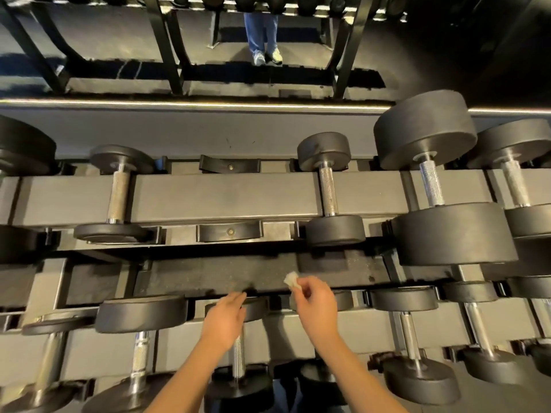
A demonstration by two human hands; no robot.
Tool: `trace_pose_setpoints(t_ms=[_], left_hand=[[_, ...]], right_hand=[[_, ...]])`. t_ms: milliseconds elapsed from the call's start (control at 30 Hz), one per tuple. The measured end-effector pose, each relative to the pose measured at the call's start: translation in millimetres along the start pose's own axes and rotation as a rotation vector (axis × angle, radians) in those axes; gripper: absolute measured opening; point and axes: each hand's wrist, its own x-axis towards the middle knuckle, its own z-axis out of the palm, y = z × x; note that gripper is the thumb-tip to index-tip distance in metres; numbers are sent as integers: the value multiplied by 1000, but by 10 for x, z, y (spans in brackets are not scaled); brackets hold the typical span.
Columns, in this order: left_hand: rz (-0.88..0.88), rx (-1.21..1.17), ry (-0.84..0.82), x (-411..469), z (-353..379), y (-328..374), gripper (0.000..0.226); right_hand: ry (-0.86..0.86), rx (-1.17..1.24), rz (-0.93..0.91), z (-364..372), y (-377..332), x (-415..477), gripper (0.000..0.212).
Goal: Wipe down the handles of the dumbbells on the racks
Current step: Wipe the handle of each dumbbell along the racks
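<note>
Dumbbell handles on a two-tier rack (223, 198), seen from the head camera. My right hand (316, 305) pinches a small crumpled white wipe (291, 280) between thumb and fingertips. It holds the wipe over the dark ledge (208, 278) between the tiers, apart from every handle. My left hand (223, 320) is relaxed, fingers loosely extended and grasping nothing. It lies over the far head (256, 308) of a small dumbbell on the lower tier. That dumbbell's knurled steel handle (237, 357) shows just below the palm. Whether the fingers touch the head I cannot tell.

On the same tier, a neighbouring dumbbell (140, 356) lies to the left and two more (410, 335) (477, 329) lie to the right, all with handles running front to back. My right forearm largely hides another dumbbell beneath it.

The upper tier carries a light dumbbell (119, 196) at left, a second (328, 192) right of centre, and a large dumbbell (432, 186) beside a further one (514, 186). Black cradles (229, 232) sit between the first two. At the top, legs in blue jeans (262, 34) stand beyond the rack.
</note>
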Motion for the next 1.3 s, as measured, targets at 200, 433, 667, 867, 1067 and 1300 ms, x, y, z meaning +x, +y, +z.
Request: trace_pose_setpoints(t_ms=[200, 433, 667, 867, 1067, 1300], left_hand=[[25, 160, 0, -60, 144, -106, 49], [81, 216, 8, -193, 328, -324, 58], [235, 224, 76, -137, 376, -517, 56], [316, 197, 135, -42, 444, -657, 59], [399, 130, 203, 106, 445, -741, 60], [459, 16, 275, 164, 572, -834, 63]], right_hand=[[-200, -94, 89, 216, 186, -331, 9], [-256, -39, 127, 503, 411, -728, 10], [-221, 81, 232, 1015, 695, -1249, 13], [-169, 88, 220, 1395, 759, -1284, 9], [-67, 91, 232, 1772, 795, -1097, 12], [-27, 114, 224, 1947, 784, -941, 15]])
